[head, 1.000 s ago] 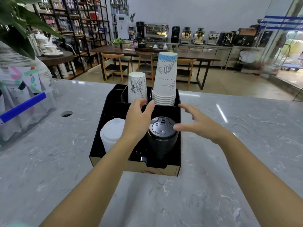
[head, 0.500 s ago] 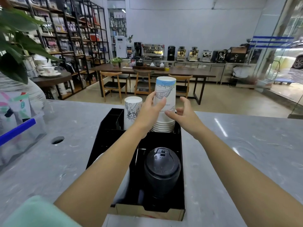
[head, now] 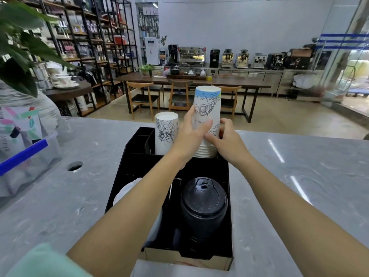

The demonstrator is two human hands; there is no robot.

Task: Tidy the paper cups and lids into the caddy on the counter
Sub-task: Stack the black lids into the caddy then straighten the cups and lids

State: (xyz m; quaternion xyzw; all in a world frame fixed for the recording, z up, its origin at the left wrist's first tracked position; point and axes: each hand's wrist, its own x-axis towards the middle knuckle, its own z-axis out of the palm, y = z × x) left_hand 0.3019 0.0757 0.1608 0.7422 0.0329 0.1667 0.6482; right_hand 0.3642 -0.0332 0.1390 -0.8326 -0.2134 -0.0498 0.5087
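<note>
Both hands grip a tall cup stack at the caddy's far right compartment.

Left to right: a clear bin [head: 26,156]; white lids [head: 127,188] in the black caddy [head: 127,166]; a shorter cup stack [head: 166,132], inverted; the left hand [head: 189,136] and right hand [head: 227,140], fingers wrapped around the tall cup stack [head: 207,116], its long axis vertical, bases up; black lids [head: 203,204] nearer.
</note>
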